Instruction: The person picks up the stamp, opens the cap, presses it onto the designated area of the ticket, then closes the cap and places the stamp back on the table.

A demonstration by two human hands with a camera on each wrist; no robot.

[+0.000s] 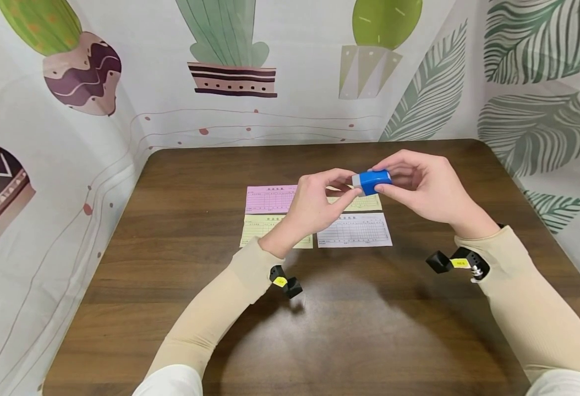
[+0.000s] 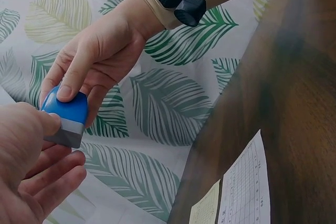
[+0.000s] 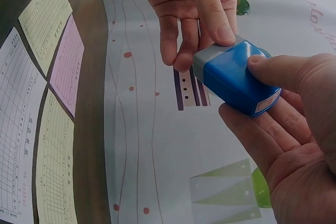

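Above the table, both hands meet at a blue stamp [image 1: 375,180] with a grey cap [image 1: 356,181] on its left end. My right hand [image 1: 426,184] holds the blue body between thumb and fingers; a small label with red marks [image 3: 268,103] shows on the body's end in the right wrist view. The grey cap is pinched by my left hand [image 1: 315,201], its thumb lying on top in the right wrist view. Beneath the hands lie a pink form [image 1: 267,201], a white form [image 1: 356,234] and two yellow forms [image 1: 257,226], the left hand partly covering them.
The forms sit two by two on a dark wooden table [image 1: 186,220]. A white cloth printed with cacti and leaves [image 1: 310,118] hangs behind the table and along its sides. Each wrist carries a small black camera [image 1: 460,261] over a beige sleeve.
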